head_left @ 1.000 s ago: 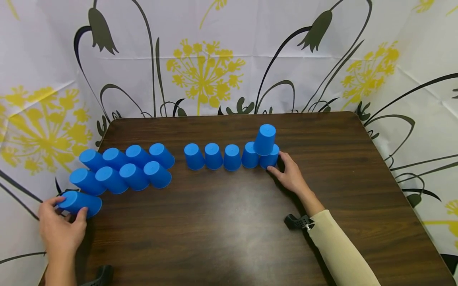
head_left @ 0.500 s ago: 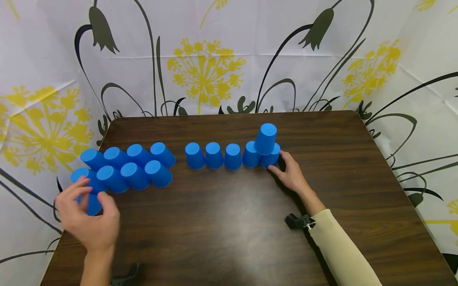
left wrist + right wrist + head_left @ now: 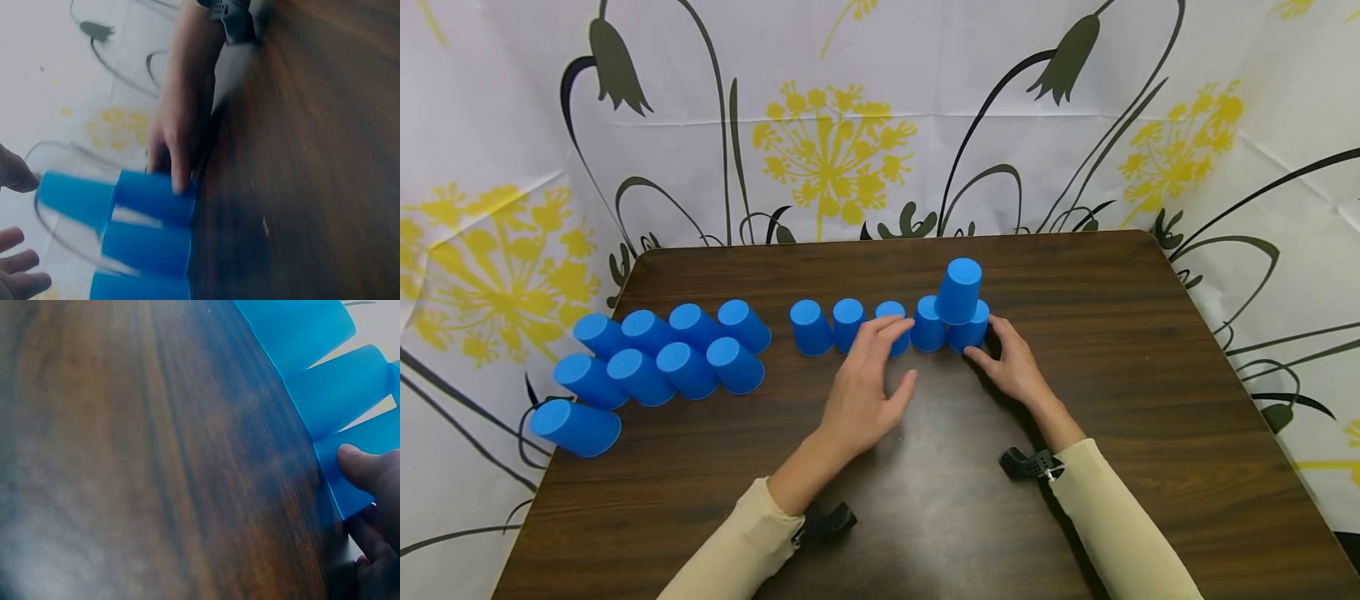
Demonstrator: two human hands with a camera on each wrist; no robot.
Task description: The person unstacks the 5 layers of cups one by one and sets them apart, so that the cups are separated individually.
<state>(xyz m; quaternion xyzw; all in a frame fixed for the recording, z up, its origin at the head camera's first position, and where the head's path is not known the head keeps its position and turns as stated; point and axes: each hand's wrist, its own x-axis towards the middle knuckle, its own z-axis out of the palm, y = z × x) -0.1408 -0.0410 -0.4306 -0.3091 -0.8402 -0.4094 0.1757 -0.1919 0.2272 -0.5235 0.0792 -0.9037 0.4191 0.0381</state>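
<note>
Upside-down blue cups stand in a row at the middle of the table. One blue cup (image 3: 960,293) sits on top, straddling the two rightmost cups of that row. My right hand (image 3: 1011,362) grips the rightmost bottom cup (image 3: 967,332) low on its side, thumb in front; in the right wrist view its thumb (image 3: 359,465) presses the cup wall. My left hand (image 3: 867,392) is held in front of the row with fingers spread and nothing in it, partly covering the third cup (image 3: 891,310). The left wrist view shows its fingers (image 3: 22,281) apart from the stacked cup (image 3: 78,199).
To the left, two slanting rows of upside-down blue cups (image 3: 636,375) stand close together. A single blue cup (image 3: 576,427) is nearest the table's left edge. A patterned cloth (image 3: 842,125) hangs behind the brown table (image 3: 925,500).
My left hand has let go of the nearest left cup and swung right to the middle row. The right hand keeps its grip on the end cup.
</note>
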